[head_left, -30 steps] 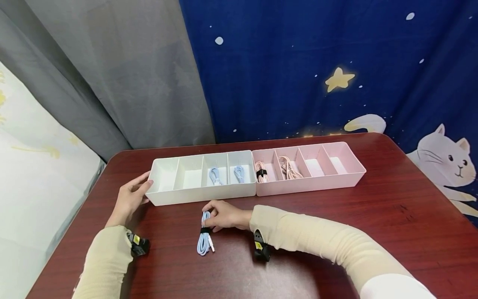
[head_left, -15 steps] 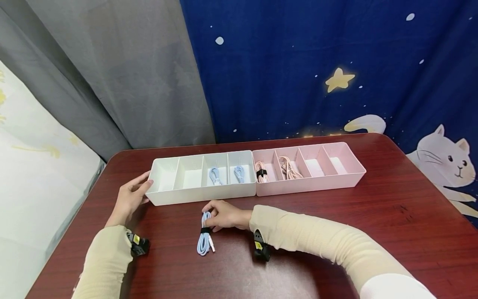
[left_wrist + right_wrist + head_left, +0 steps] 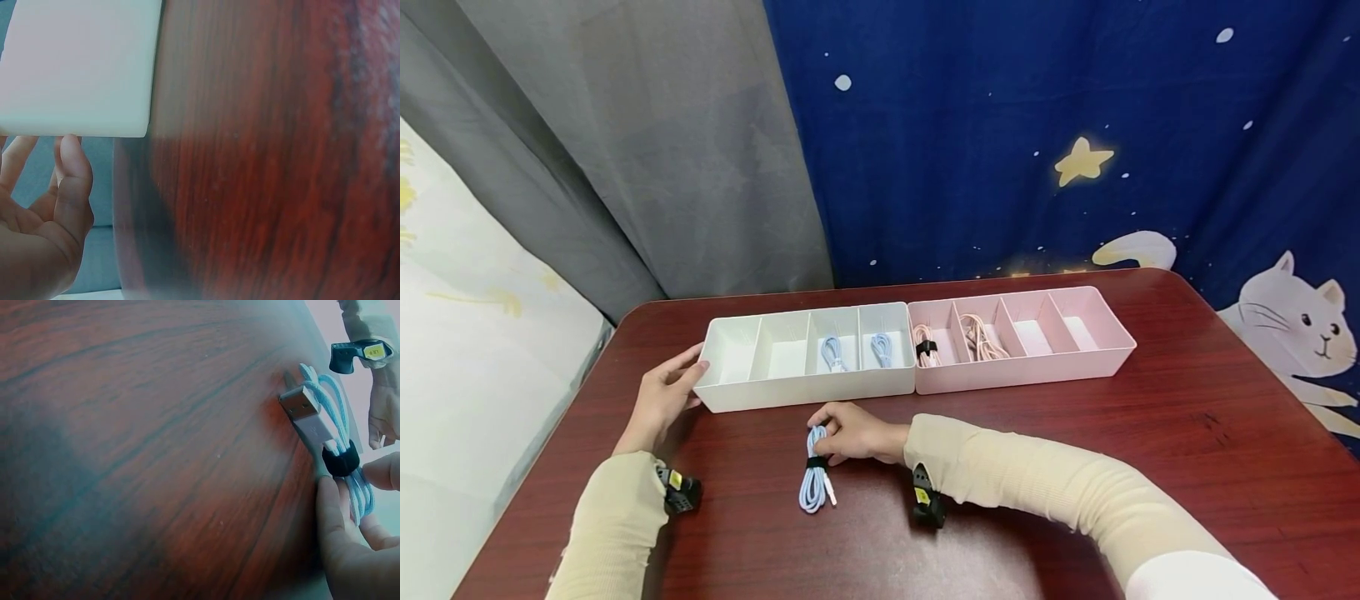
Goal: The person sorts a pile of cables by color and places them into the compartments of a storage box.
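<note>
My right hand (image 3: pixel 857 432) pinches a coiled light-blue USB cable (image 3: pixel 812 485) near its upper end, just above the table. A black strap binds the coil. In the right wrist view its USB plug (image 3: pixel 302 403) shows beside the strap, with fingers and thumb on either side of the coil. My left hand (image 3: pixel 658 400) touches the left end of a white divided box (image 3: pixel 808 389). Its fingertips rest against that end wall in the left wrist view. Two smaller blue cable coils (image 3: pixel 832 352) lie in the white box's third and fourth compartments from the left.
A pink divided box (image 3: pixel 1022 367) stands end to end with the white one. Its two left compartments hold pink cables (image 3: pixel 976 337), one strapped in black. Both boxes stand toward the back of the dark red table (image 3: pixel 1195 467). Curtains (image 3: pixel 970 167) hang behind it.
The right hand and the blue cable have shifted barely, slightly to the right. The left hand stays at the white box's end, and the boxes look unchanged.
</note>
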The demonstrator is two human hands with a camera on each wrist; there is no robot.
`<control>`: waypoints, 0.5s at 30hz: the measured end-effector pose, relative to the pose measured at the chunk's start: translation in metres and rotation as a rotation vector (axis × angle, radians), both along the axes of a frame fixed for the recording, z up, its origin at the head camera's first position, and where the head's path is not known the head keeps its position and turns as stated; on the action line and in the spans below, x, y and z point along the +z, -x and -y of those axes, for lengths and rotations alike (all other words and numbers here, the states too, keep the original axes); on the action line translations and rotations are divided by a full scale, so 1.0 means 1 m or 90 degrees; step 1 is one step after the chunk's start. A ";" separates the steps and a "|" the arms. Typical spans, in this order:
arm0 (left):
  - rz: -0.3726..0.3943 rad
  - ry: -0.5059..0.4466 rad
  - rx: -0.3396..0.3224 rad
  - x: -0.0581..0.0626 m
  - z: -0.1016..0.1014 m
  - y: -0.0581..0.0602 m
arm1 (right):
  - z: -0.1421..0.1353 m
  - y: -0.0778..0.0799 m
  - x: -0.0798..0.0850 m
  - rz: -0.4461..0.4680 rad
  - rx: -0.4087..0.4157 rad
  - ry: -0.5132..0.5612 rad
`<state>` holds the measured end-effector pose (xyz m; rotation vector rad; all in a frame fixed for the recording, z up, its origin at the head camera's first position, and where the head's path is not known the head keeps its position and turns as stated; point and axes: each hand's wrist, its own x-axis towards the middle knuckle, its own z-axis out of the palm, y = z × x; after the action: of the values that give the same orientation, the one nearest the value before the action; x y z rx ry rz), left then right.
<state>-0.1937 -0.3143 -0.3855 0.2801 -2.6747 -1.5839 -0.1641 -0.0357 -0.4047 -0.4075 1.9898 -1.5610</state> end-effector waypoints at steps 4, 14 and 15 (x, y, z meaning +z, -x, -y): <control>-0.003 -0.002 0.000 0.000 0.000 0.000 | 0.000 -0.001 -0.001 -0.008 -0.010 0.004; 0.004 -0.004 0.011 -0.001 -0.001 0.001 | 0.000 -0.004 -0.003 -0.014 -0.038 0.008; 0.003 -0.005 0.011 -0.001 -0.001 0.001 | 0.000 -0.004 -0.003 -0.015 -0.039 0.010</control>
<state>-0.1946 -0.3135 -0.3863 0.3076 -2.6629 -1.5909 -0.1597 -0.0358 -0.4075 -0.3758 2.0258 -1.6172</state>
